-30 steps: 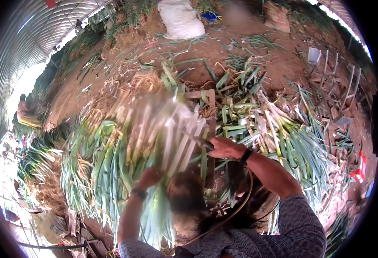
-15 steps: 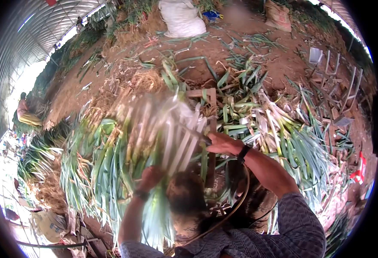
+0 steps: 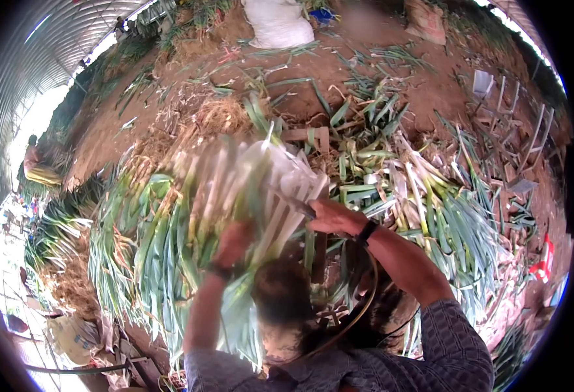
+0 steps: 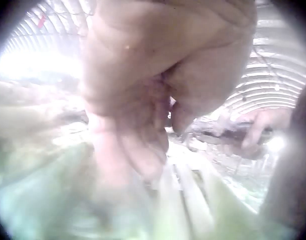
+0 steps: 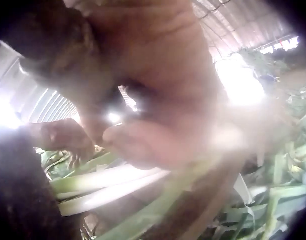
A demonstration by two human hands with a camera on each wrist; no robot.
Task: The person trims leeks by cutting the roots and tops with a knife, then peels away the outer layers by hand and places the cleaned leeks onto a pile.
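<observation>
The right hand (image 3: 336, 219) grips the handle of a knife (image 3: 295, 202), its fingers curled round it, and the blade slants away from them to the left, over the white stems of cut leeks (image 3: 285, 228). Those stems lie just below and left of the right fingers, between the two hands; the right wrist view also shows pale stems right under them.

The left hand (image 3: 234, 243) is over the leafy part of the leeks, its fingers pointing down into blurred green; thumb and fingers show a small gap, but whether the fingertips clamp on a leaf I cannot tell.

Left of the left fingers spreads a broad pile of leeks (image 3: 163, 242), green leaves toward the person. Right of the right fingers lies another pile (image 3: 453, 209), with trimmed leaves (image 3: 375, 153) beyond them. Farther out, ahead of both hands' fingers, are dry roots (image 3: 218, 117) and a white sack (image 3: 277, 26).
</observation>
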